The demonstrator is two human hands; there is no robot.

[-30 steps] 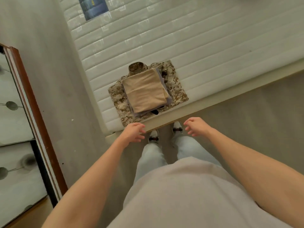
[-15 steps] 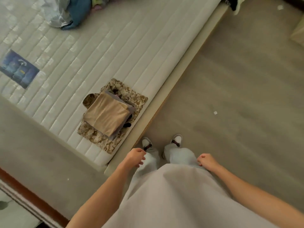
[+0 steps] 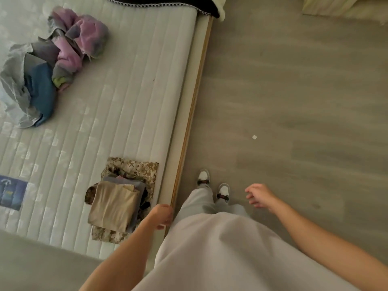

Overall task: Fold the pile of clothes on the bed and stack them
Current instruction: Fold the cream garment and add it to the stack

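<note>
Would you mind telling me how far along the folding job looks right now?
Partly done. A folded stack sits near the mattress edge, tan piece on top. Nothing is in hand: the left hand and right hand are both empty. The unfolded pile further up the bed remains.

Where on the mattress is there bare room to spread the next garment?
Bare mattress runs between the unfolded pile at the far left and the folded stack near the bed's edge. A bare strip also lies between the pile and the dark blanket. The corner by the stack and blue label is crowded.
</note>
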